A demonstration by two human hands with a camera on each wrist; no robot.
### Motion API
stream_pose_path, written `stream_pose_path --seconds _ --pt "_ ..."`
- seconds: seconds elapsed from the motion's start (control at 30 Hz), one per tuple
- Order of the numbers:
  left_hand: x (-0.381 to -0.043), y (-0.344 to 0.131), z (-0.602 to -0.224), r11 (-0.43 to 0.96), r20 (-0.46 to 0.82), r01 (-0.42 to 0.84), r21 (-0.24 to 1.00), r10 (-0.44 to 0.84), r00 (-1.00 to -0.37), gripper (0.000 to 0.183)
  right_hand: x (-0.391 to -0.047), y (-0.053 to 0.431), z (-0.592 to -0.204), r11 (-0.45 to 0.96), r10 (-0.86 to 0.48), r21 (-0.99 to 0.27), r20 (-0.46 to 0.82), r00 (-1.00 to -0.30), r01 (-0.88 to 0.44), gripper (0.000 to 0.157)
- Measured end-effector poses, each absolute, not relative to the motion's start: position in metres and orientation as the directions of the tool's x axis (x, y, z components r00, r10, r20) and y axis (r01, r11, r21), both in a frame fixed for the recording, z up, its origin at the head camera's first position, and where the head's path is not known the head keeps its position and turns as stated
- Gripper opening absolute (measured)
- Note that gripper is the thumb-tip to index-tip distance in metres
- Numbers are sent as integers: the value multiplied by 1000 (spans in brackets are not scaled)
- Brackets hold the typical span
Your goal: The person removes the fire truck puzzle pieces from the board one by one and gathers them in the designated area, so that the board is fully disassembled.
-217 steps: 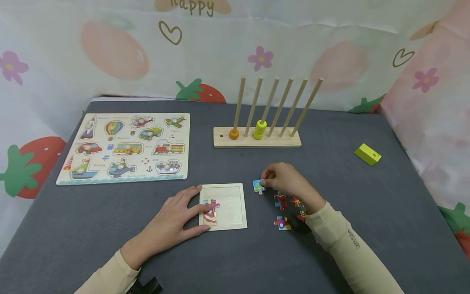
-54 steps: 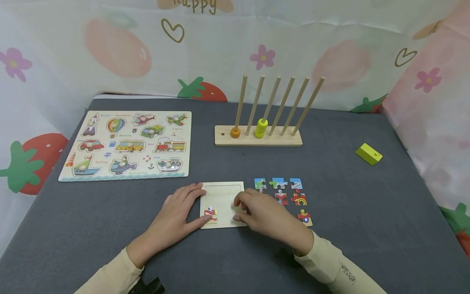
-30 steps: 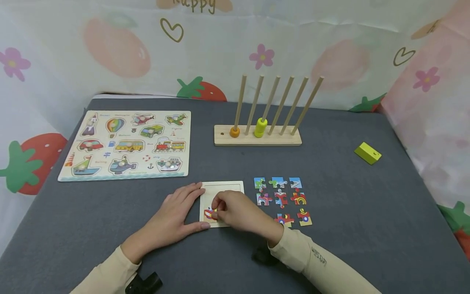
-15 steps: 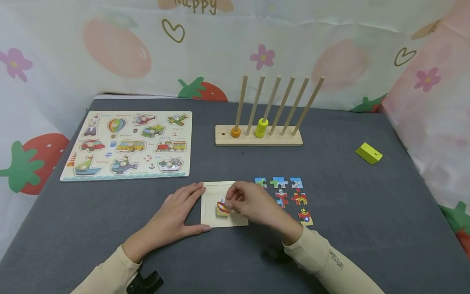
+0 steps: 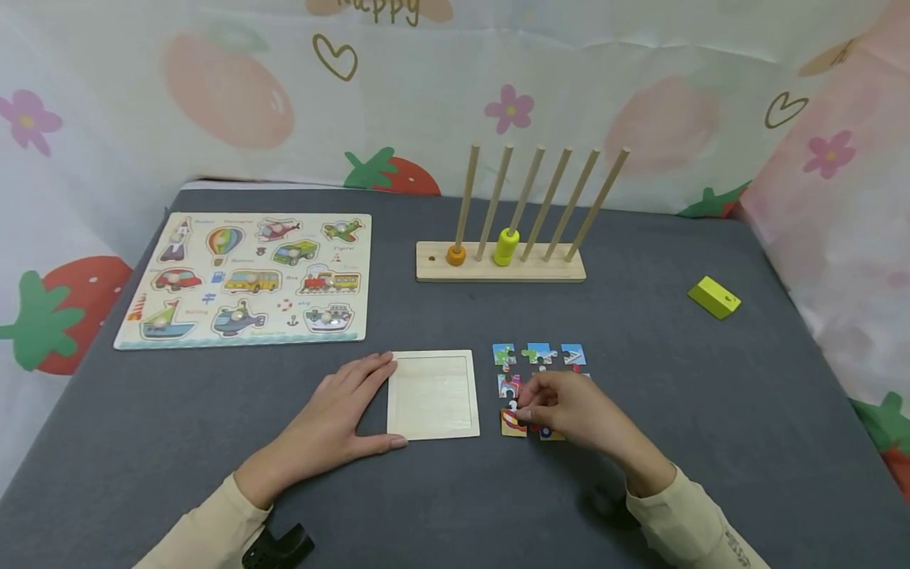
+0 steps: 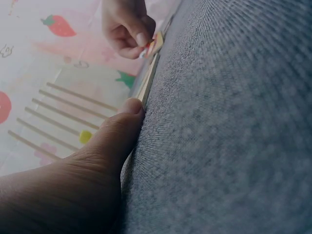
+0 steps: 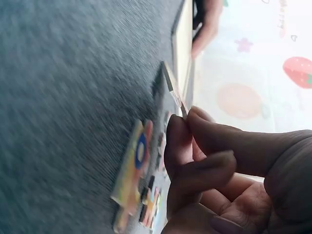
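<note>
My left hand [image 5: 323, 435] lies at the left side of the square wooden puzzle tray [image 5: 434, 395], its straight fingertips on the upper left corner and the thumb at the lower left corner. In the left wrist view that thumb [image 6: 109, 139] touches the tray's edge. Right of the tray, my right hand [image 5: 579, 415] pinches a tan and red puzzle piece [image 5: 513, 423] between thumb and finger. The right wrist view shows this piece [image 7: 174, 90] edge-on, tilted, at the fingertips. Other puzzle pieces [image 5: 539, 353] lie in rows around and partly under the right hand.
A vehicle peg puzzle board [image 5: 266, 304] lies at the back left. Behind the tray stands a wooden peg rack [image 5: 498, 273] with upright rods, an orange bead [image 5: 456, 256] and yellow-green beads [image 5: 505, 249]. A yellow block [image 5: 714, 298] sits far right.
My right hand lifted the tan and red piece out of the tray and carried it right to the loose pieces. Earlier, another piece left the tray too. The left hand stayed at the tray.
</note>
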State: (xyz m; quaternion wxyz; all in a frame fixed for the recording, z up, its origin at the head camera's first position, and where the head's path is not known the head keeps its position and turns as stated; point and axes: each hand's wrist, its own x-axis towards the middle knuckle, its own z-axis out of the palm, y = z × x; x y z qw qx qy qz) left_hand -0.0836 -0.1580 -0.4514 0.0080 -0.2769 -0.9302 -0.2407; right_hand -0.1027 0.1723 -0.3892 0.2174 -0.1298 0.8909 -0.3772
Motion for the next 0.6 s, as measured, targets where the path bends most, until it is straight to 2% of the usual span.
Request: stream_pose_path --seconds 0.13,0.27,0.43,0.6 --pt "-84 -159 -451 730 144 517 448 512 -847 95 -99 169 -390 695 -389 -711 -247 -888 -106 10" --pt "-84 -159 -451 729 150 518 447 510 -847 95 -96 167 -390 756 -381 -629 -201 -902 -179 14" --pt "-84 -159 -452 729 155 521 444 510 -846 95 -91 165 -392 800 -431 -522 -157 -889 -296 23" --pt "-84 -159 -452 727 160 523 444 510 -845 95 -86 163 -392 813 -460 -461 -132 -878 -356 24"
